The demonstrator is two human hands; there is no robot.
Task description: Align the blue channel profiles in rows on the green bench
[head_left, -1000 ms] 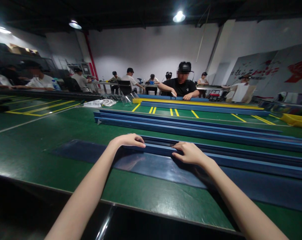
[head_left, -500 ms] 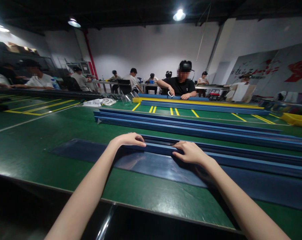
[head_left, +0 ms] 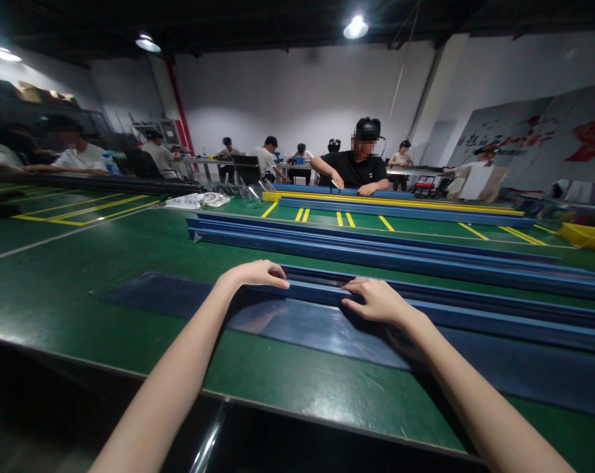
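Observation:
A long blue channel-shaped profile [head_left: 314,293] lies crosswise in front of me and runs off to the right. My left hand [head_left: 258,272] is curled over its left end, thumb along the near wall, fingertips hidden behind. Further right, my right hand [head_left: 373,299] grips the same profile, with the thumb in front and the fingers over the top edge. Along the profile's near side a shiny, see-through bluish film strip [head_left: 321,328] lies flat on the green table. It reaches past the profile's end on the left.
More blue profiles [head_left: 327,242] lie parallel just beyond. On the far side are a yellow profile [head_left: 390,203], a white bundle [head_left: 197,200] and a yellow bin [head_left: 586,236]. A co-worker in black [head_left: 359,169] sits opposite. The green table's [head_left: 258,379] front edge is close to me.
Both my hands keep the same hold on the profile, and the view shifts slightly. Across the table, the co-worker's hand and the white item in it have moved a little.

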